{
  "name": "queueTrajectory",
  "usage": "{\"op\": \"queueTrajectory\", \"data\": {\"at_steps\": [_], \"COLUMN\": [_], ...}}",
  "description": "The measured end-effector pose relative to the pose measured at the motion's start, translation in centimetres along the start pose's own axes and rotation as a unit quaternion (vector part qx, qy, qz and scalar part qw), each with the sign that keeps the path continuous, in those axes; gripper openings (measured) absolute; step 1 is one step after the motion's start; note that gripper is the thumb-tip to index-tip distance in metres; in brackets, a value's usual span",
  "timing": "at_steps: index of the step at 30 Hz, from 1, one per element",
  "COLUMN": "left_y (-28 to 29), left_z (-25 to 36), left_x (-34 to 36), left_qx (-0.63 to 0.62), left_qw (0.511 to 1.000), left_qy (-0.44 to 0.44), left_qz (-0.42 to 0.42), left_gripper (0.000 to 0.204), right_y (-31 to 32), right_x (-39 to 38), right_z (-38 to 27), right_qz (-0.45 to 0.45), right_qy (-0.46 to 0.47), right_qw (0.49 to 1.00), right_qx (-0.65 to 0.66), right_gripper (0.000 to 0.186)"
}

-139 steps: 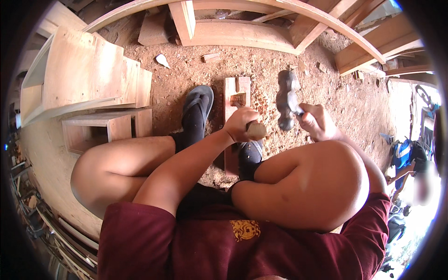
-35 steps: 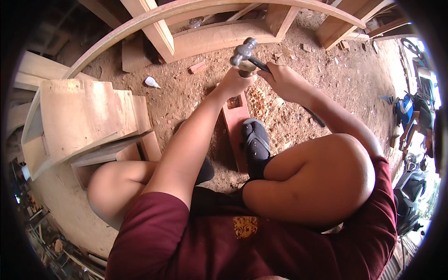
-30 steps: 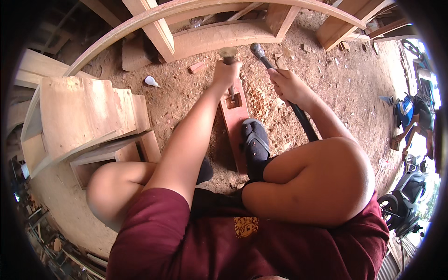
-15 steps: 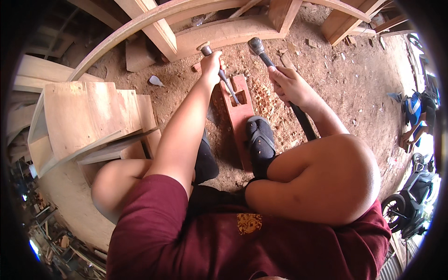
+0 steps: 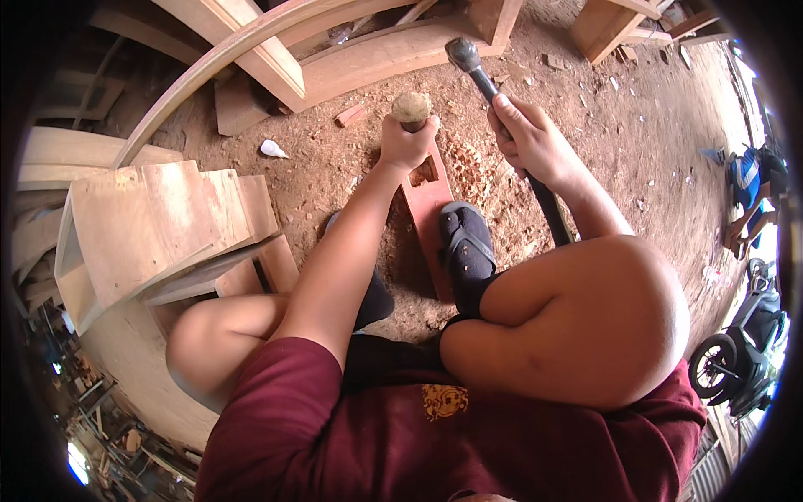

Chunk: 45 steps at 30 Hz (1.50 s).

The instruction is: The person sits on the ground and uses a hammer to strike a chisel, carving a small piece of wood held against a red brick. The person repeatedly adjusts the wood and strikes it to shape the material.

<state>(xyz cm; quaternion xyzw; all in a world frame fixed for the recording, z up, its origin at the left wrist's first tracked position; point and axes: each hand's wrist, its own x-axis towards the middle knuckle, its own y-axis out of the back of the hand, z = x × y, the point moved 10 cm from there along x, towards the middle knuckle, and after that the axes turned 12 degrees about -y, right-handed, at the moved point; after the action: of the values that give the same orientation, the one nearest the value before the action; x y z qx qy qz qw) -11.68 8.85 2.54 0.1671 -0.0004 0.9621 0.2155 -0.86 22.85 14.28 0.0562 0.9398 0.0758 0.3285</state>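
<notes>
My left hand is closed around the handle of a chisel, whose round butt end faces up toward me. Its blade is hidden behind the hand, over the far end of a reddish wooden block. A cut-out mortise shows in the block just below the hand. My right hand grips a dark-handled hammer, its head raised up and to the right of the chisel. My foot in a dark sock and flip-flop presses against the block's right side.
Wood shavings lie beside the block on the dirt floor. A white bottle and a small wood offcut lie to the left. Pale wooden frames stand across the far side, stacked boards at left, a motorcycle at far right.
My left hand has moved right and tipped the chisel more upright, its butt now toward me. The hammer in my right hand has risen slightly farther away.
</notes>
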Motion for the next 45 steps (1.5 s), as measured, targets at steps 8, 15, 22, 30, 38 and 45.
{"op": "queueTrajectory", "data": {"at_steps": [8, 15, 22, 30, 38, 45], "left_y": [2.0, 1.5, 1.1, 2.2, 2.4, 1.6], "left_z": [-1.3, -2.8, -2.3, -2.7, -2.7, -2.0], "left_x": [-0.4, -0.6, -0.2, -0.9, -1.0, -0.5], "left_qx": [-0.051, -0.128, -0.109, -0.066, -0.170, -0.127], "left_qw": [0.997, 0.988, 0.993, 0.996, 0.981, 0.989], "left_qy": [0.004, 0.037, -0.005, 0.004, 0.039, 0.021], "left_qz": [0.063, 0.075, 0.040, 0.057, 0.080, 0.069], "left_gripper": [0.017, 0.020, 0.019, 0.017, 0.017, 0.020], "right_y": [0.8, 0.8, 0.4, 0.1, 0.0, -0.2], "right_x": [-1.5, -2.1, -1.8, -1.9, -1.4, -1.8], "right_z": [-2.4, -4.2, -3.2, -2.9, -2.5, -3.2], "right_qz": [0.024, 0.030, 0.012, 0.010, 0.002, 0.008], "right_qy": [0.053, 0.078, 0.065, 0.060, 0.058, 0.058], "right_qw": [0.998, 0.996, 0.998, 0.998, 0.998, 0.998], "right_qx": [0.027, -0.008, 0.010, 0.007, 0.004, -0.013], "right_gripper": [0.041, 0.042, 0.040, 0.040, 0.039, 0.039]}}
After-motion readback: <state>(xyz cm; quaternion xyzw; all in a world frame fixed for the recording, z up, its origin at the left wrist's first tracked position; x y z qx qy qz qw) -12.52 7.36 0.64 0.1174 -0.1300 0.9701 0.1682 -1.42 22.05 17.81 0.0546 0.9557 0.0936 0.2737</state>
